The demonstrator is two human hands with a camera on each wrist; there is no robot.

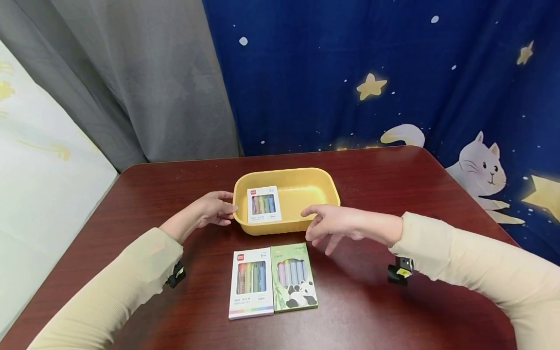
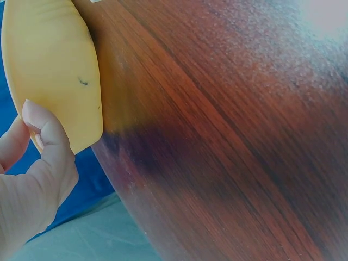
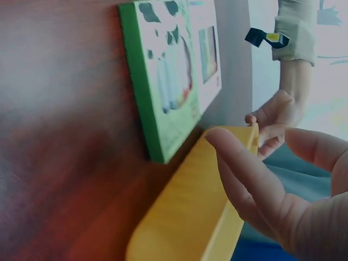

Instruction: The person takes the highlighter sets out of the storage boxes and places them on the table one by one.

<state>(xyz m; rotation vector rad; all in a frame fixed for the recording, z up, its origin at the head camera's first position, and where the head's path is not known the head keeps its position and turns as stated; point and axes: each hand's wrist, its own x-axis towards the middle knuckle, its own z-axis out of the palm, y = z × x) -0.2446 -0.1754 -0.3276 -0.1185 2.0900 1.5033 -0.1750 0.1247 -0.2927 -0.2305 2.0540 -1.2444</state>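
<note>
A yellow plastic basket (image 1: 306,197) stands on the table with one white box of coloured pens (image 1: 264,204) inside, at its left end. My left hand (image 1: 215,209) pinches the basket's left rim; in the left wrist view its fingers (image 2: 49,128) lie against the yellow outer wall. My right hand (image 1: 334,223) hovers over the near right rim with loosely bent fingers and holds nothing. In front of the basket, a second white pen box (image 1: 251,304) and a green panda pen box (image 1: 284,304) lie flat side by side, windows up.
The dark red wooden table (image 1: 183,301) has its far edge close behind the basket. Behind it hang a grey curtain (image 1: 170,87) and a blue curtain (image 1: 306,73) with stars and a white cat. A white sheet (image 1: 39,160) hangs at the left.
</note>
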